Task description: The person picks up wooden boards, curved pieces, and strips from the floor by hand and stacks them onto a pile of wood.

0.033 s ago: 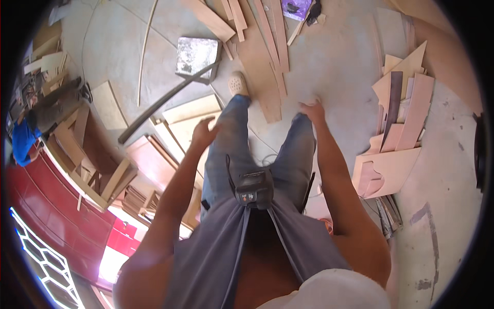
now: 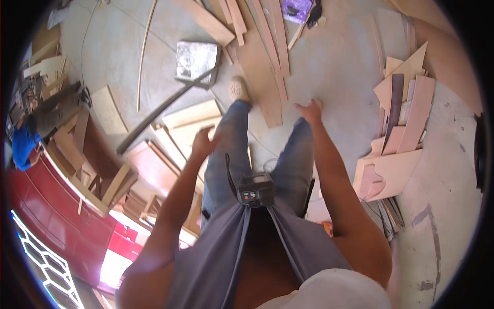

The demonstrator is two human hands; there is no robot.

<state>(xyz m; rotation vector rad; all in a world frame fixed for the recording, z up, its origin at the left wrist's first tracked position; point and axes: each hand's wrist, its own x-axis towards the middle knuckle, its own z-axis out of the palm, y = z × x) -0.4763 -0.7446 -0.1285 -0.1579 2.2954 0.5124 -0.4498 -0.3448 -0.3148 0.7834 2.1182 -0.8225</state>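
On the black boxy device [image 2: 256, 190] at my waist there are small pale and orange markings, too small for me to read. The purple packet [image 2: 297, 10] at the far edge of the floor carries a dark printed shape, and I can't make out any lettering on it.

The pale wooden boards [image 2: 191, 114] nearest my left hand [image 2: 204, 144] lie on the floor just beyond it, flat-faced, straight-edged and overlapping. Reddish panels [image 2: 153, 160] lie beside them, farther left. My blue jeans [image 2: 232, 136] look faded, lighter along the thighs.

My left arm hangs forward beside my left thigh, the hand empty, fingers loosely curved and apart from the thumb; whether they brush the denim I can't tell. My right arm reaches down almost straight to my right knee. That right hand [image 2: 312, 113] is empty too, loosely open, with a thumb or finger pointing inward; I can't tell if it touches the knee. My left foot, in a beige perforated clog [image 2: 237, 88], stands beside a long plywood strip [image 2: 262, 85].
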